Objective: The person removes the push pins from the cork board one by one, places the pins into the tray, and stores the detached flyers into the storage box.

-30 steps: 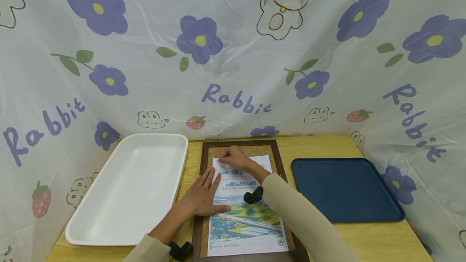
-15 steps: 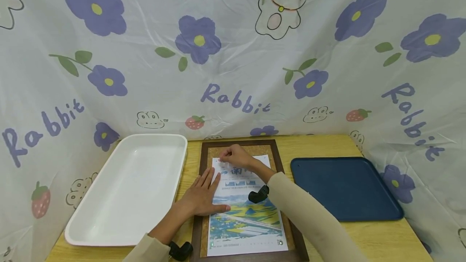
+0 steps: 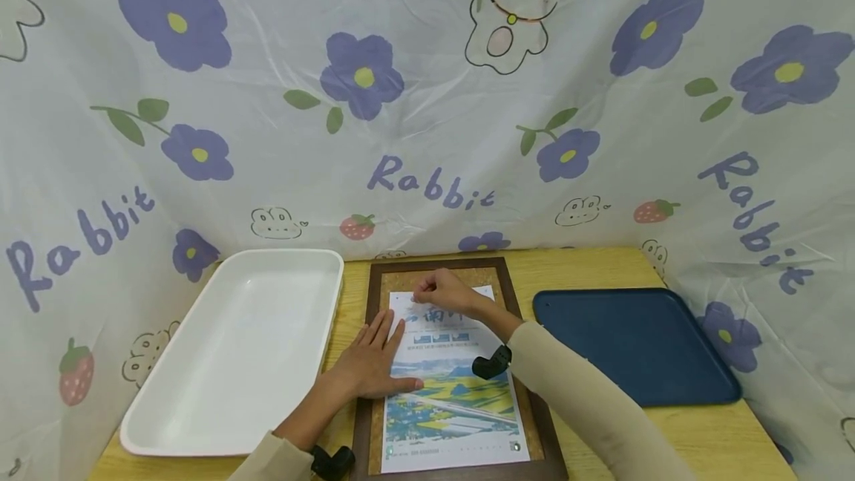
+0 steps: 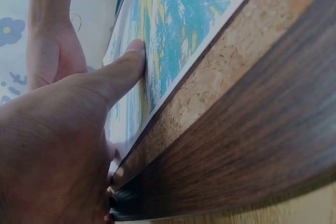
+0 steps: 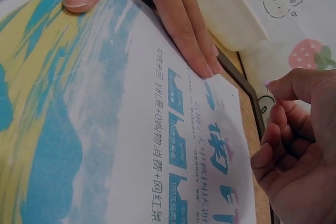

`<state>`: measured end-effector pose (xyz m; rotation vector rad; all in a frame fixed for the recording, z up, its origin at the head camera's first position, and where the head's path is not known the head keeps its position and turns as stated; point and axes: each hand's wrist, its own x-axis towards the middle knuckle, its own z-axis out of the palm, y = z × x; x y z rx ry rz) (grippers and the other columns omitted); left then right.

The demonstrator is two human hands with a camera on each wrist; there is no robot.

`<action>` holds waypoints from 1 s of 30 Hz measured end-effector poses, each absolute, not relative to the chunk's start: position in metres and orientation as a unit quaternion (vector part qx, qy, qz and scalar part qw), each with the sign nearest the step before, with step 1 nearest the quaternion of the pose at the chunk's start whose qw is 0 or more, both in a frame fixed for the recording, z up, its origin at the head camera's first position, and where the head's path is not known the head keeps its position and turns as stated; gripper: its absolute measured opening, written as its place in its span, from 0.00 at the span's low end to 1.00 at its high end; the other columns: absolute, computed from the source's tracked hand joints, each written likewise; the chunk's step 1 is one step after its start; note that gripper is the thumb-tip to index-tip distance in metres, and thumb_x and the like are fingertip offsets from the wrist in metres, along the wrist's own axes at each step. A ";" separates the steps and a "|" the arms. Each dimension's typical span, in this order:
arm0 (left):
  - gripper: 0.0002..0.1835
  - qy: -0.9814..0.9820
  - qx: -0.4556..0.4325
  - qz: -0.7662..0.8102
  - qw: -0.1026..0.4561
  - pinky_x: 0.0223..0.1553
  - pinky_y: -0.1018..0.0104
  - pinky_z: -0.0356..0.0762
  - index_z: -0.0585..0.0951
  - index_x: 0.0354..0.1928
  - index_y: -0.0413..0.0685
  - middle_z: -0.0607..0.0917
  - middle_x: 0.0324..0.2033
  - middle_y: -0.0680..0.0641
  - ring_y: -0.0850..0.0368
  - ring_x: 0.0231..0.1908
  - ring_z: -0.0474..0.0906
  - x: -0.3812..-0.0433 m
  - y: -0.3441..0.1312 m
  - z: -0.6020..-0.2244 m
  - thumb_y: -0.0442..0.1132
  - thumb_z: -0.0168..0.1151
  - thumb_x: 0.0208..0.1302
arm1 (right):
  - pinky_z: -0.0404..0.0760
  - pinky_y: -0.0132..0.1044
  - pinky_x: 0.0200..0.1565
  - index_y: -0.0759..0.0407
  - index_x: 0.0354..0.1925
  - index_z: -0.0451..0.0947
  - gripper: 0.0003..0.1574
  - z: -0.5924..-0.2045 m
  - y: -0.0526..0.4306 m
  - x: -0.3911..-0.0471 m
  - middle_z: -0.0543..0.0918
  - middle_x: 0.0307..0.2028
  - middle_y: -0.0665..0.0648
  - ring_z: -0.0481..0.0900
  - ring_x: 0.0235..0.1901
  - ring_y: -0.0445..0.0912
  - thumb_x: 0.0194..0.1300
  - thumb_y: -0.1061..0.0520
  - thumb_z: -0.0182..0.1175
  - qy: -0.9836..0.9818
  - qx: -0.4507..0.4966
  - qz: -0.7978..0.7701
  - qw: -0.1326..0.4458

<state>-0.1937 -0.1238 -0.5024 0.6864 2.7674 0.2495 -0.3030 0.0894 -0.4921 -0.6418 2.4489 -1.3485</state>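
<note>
Head view: we log the left hand (image 3: 370, 364) spread over the near-side print of a paper sheet (image 3: 461, 388), which lies on a framed corkboard (image 3: 437, 265); the right hand (image 3: 446, 294) is above its far end. Left wrist view: we find that thumb straight, resting on the print. Right wrist view: we see fingertips pinching a tiny purplish pin (image 5: 267, 84).

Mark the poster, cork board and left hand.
Poster (image 3: 456, 384), head view: its printed landscape.
Cork board (image 4: 218, 77), left wrist view: bare cork surface.
Left hand (image 3: 371, 364), head view: back of the hand.
</note>
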 end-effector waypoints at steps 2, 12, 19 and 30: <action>0.63 0.957 0.240 0.087 0.134 0.80 0.38 0.49 0.52 0.85 0.39 0.44 0.84 0.33 0.36 0.84 0.39 -0.195 -0.125 -0.508 0.77 0.60 0.64 | 0.76 0.33 0.39 0.62 0.42 0.88 0.08 -0.493 0.092 -0.303 0.86 0.37 0.54 0.80 0.37 0.49 0.76 0.60 0.63 0.846 -0.223 -0.464 0.139; 0.66 0.958 0.246 0.081 0.120 0.80 0.38 0.47 0.49 0.86 0.43 0.41 0.84 0.36 0.38 0.84 0.35 -0.204 -0.129 -0.530 0.82 0.55 0.62 | 0.74 0.33 0.39 0.66 0.44 0.87 0.11 -0.482 0.110 -0.294 0.85 0.38 0.55 0.79 0.35 0.49 0.76 0.59 0.63 0.845 -0.237 -0.458 0.142; 0.67 0.957 0.248 0.079 0.125 0.80 0.38 0.47 0.49 0.85 0.41 0.41 0.84 0.34 0.37 0.84 0.35 -0.204 -0.129 -0.524 0.83 0.54 0.61 | 0.75 0.35 0.41 0.62 0.41 0.88 0.08 -0.476 0.123 -0.289 0.85 0.38 0.53 0.78 0.37 0.47 0.75 0.60 0.63 0.851 -0.233 -0.452 0.128; 0.65 0.958 0.250 0.091 0.109 0.80 0.37 0.48 0.51 0.85 0.41 0.43 0.84 0.34 0.36 0.84 0.37 -0.206 -0.131 -0.529 0.80 0.59 0.62 | 0.73 0.35 0.38 0.66 0.41 0.87 0.09 -0.475 0.139 -0.287 0.83 0.37 0.54 0.75 0.34 0.45 0.75 0.60 0.64 0.850 -0.244 -0.450 0.126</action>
